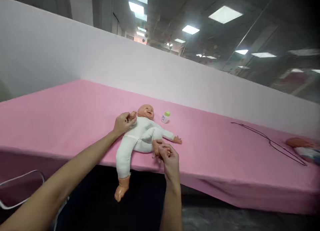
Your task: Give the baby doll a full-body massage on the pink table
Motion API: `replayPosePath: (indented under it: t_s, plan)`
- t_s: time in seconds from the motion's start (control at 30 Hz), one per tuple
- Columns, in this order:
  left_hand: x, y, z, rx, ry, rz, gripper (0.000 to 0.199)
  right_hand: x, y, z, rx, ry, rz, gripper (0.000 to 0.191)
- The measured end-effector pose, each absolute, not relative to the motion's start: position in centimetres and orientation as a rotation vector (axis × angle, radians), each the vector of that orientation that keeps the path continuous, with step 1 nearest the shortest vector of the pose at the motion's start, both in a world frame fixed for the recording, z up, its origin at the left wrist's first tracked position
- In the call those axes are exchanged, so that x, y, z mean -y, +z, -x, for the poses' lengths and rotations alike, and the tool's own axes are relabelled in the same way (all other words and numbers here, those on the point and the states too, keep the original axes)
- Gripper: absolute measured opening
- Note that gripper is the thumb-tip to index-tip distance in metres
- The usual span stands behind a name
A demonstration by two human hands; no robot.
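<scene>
Both hands were closed on the white-suited plastic baby doll (140,134) at the pink tabletop's (75,111) near edge: left hand (122,123) on its arm, right hand (169,157) on its foot.

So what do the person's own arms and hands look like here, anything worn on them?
Both arms are bare as far as the picture shows: no sleeves, gloves, watch or bands in view. The left hand and right hand show no rings that I can make out.

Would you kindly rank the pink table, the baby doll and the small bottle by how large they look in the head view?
1. Pink table, by far the largest.
2. Baby doll, held by the left hand and right hand.
3. Small bottle, the smallest.
</scene>
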State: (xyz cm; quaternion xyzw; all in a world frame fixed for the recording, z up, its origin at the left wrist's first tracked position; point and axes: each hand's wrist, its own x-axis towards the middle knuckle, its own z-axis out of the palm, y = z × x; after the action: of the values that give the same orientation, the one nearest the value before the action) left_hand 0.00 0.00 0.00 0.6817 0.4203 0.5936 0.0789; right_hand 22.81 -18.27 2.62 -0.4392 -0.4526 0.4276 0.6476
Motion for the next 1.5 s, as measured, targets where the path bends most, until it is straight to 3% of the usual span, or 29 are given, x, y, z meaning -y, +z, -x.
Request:
replayPosePath:
  t_s: [0.2, 0.4, 0.53, 0.67, 0.87, 1.23, 1.4, 1.5]
  plan:
    - [-0.1, 0.2, 0.0, -1.275, 1.836, -1.743, 0.035, 20.5, 4.1, -24.4, 1.140, 1.000, 0.985, 0.038]
    - [-1.6, -0.1, 0.4, -1.335, 1.893, -1.069, 0.040, 23.7, 5.3, -25.6, 1.288, 1.125, 0.875, 0.025]
    - [-2.5, -0.6, 1.4, -1.449, 1.870, -0.828, 0.041, 24.7, 5.6, -25.5, 1.420, 1.245, 0.767, 0.026]
    - [-2.1, -0.3, 1.0, -1.442, 1.881, -0.965, 0.041, 21.3, 3.6, -24.2, 1.395, 1.216, 0.925, 0.026]
    - [-0.9, 0.1, -0.2, -1.363, 1.930, -1.373, 0.035, 18.0, 1.6, -24.2, 1.074, 1.043, 0.987, 0.040]
    - [-0.2, 0.7, -0.5, -1.231, 2.073, -1.494, 0.038, 26.8, 7.2, -26.0, 1.466, 1.142, 0.823, 0.018]
    - [-1.7, 0.2, 0.1, -1.389, 2.079, -1.161, 0.042, 26.4, 7.5, -25.1, 1.558, 1.234, 0.789, 0.018]
    - [-1.2, 0.2, 0.2, -1.364, 2.046, -1.325, 0.039, 24.7, 6.7, -24.2, 1.533, 1.205, 0.841, 0.014]
